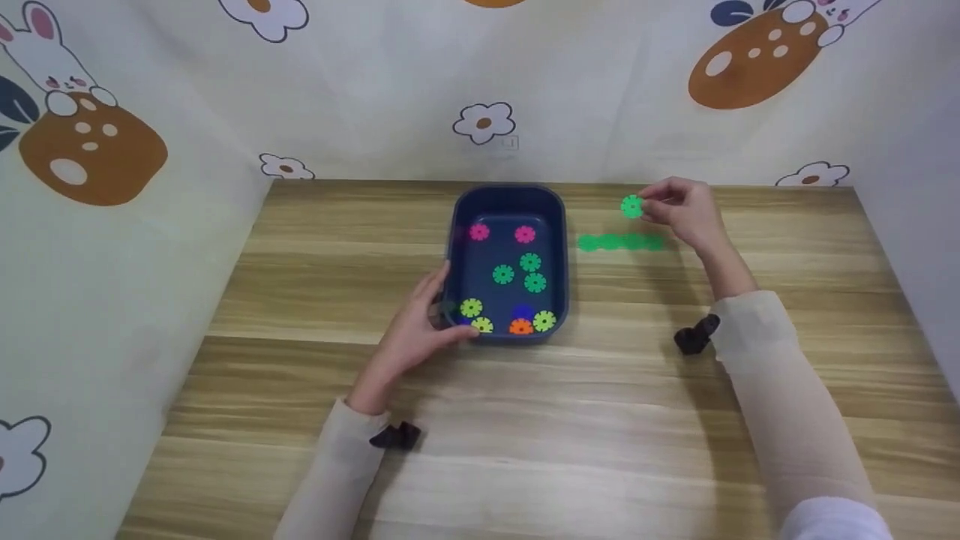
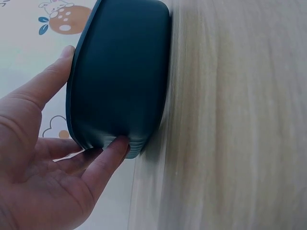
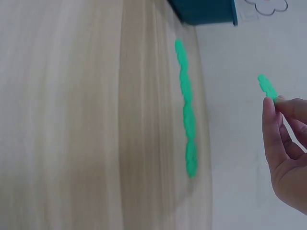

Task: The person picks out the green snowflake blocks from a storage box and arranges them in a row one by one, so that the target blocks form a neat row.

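Observation:
My left hand (image 1: 409, 330) grips the near left corner of a dark blue plastic bin (image 1: 510, 338). In the left wrist view the thumb lies on the bin's rim and the fingers touch its outer wall (image 2: 120, 67). Between thumb and fingertips, my right hand (image 1: 691, 214) pinches a green notched plastic disc (image 1: 631, 206), raised above the table. Below that hand, several green discs lie in a straight row (image 3: 188, 115) on the wood, right of the bin. Inside the bin are loose discs: pink (image 1: 525, 235), green (image 1: 503, 274), yellow (image 1: 544, 321), orange (image 1: 521, 326) and blue (image 1: 523, 311).
The wooden table (image 1: 525, 435) ends at a back wall covered with printed cloth (image 1: 375, 90). Similar cloth hangs on the left side (image 1: 142, 300), and a pale wall (image 1: 915, 187) bounds the right. Small black mounts (image 1: 696, 335) sit on both wrists.

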The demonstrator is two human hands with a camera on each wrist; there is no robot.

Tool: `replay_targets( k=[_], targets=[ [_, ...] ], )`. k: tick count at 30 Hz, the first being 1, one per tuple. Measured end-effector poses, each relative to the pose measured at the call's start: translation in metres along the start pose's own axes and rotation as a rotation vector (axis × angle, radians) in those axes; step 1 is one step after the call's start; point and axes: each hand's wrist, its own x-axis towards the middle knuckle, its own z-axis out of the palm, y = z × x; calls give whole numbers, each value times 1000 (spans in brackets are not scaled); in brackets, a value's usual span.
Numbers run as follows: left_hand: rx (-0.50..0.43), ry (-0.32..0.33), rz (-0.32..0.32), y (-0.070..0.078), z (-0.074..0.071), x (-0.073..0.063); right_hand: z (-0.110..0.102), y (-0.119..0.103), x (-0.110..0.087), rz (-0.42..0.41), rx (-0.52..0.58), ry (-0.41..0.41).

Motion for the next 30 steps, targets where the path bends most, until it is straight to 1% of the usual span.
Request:
replay_targets(
  k=[3,6,8,10,14,17,22,30],
  targets=[
    [-1,-2,-3,-1,0,0,-12,8,-3,1,-38,35],
    [-22,-3,2,-2,0,-1,-21,16,-6,1,-100,63],
    [-45,-4,-2,-2,0,-1,-27,21,-8,7,-143,74],
    [-61,-5,-8,-2,1,-2,-30,25,-10,24,-155,79],
    [-54,-11,-18,-1,1,-3,-38,32,-13,52,-194,89],
    [-44,-16,-23,-1,1,-2,-44,36,-15,79,-212,89],
    [-38,-17,-31,0,1,-1,-50,41,-16,160,-176,70],
    [-23,-13,-11,-2,1,0,-55,47,-18,225,-253,47]
  ],
)
